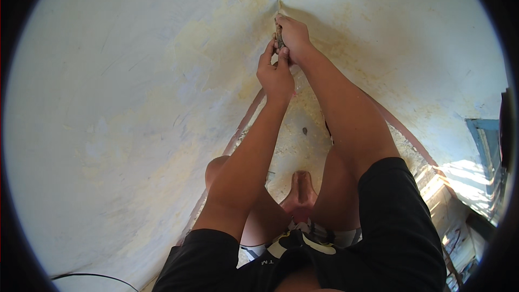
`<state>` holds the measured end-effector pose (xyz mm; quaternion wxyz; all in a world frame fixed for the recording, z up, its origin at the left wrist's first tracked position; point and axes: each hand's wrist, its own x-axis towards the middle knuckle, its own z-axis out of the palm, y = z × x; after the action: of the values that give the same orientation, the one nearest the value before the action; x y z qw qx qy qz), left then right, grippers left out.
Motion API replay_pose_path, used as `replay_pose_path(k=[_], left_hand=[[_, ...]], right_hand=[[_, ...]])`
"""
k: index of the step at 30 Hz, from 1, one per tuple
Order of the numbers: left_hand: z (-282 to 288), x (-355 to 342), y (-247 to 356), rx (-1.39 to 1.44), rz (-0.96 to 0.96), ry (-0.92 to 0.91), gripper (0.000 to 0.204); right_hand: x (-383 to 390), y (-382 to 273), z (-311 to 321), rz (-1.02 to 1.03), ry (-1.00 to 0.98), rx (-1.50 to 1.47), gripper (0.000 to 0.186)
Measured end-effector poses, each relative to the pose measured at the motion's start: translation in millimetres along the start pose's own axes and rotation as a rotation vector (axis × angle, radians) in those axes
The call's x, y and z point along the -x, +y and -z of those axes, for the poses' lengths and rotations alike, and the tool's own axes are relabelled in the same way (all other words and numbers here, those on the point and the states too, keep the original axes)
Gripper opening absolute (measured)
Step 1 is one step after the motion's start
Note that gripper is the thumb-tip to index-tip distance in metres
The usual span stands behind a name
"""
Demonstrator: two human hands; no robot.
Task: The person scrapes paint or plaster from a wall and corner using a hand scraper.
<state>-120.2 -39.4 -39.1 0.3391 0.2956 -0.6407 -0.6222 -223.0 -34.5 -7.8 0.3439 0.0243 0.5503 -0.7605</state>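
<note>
Both my arms reach forward to the corner where two walls meet. My right hand [294,35] is closed round a narrow, dark, stained object [279,37] held upright near the corner line; its exact kind is too small to make out. Just below, my left hand [277,77] pinches the lower part of that object between thumb and fingers. The left wall [124,86] and the right wall [394,38] are whitish with worn yellow patches. How the object's top end meets the wall is hard to see.
Between my legs is a reddish-brown plastic seat [303,197] with a slot. A small dark spot [305,130] lies on the rough floor [294,151]. Brown bands [250,114] run along the wall bases. A blue frame [486,140] stands right; a black cable [94,275] curves lower left.
</note>
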Motion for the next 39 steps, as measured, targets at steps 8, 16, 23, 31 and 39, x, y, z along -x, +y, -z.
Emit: replay_pose_path(k=[8, 16, 23, 31, 39], left_hand=[[-13.8, 12.2, -6.1, 0.210, 0.055, 0.001, 0.039], [-0.8, 3.7, -20.6, 0.018, -0.011, -0.091, 0.041], [29.9, 31.6, 36.3, -0.146, 0.195, -0.275, 0.041], [61.9, 37.1, 24.8, -0.374, -0.069, -0.261, 0.050], [51.5, 70.1, 88.2, -0.528, -0.621, -0.218, 0.041]], right_hand=[[-5.5, 12.2, 18.1, 0.041, -0.030, 0.078, 0.023], [6.9, 10.2, 12.6, 0.015, 0.008, 0.012, 0.027], [19.9, 43.4, 23.3, 0.085, -0.014, 0.026, 0.037], [53.0, 48.7, 0.4, -0.299, 0.003, -0.271, 0.027], [29.0, 79.4, -4.0, 0.043, 0.002, -0.117, 0.024]])
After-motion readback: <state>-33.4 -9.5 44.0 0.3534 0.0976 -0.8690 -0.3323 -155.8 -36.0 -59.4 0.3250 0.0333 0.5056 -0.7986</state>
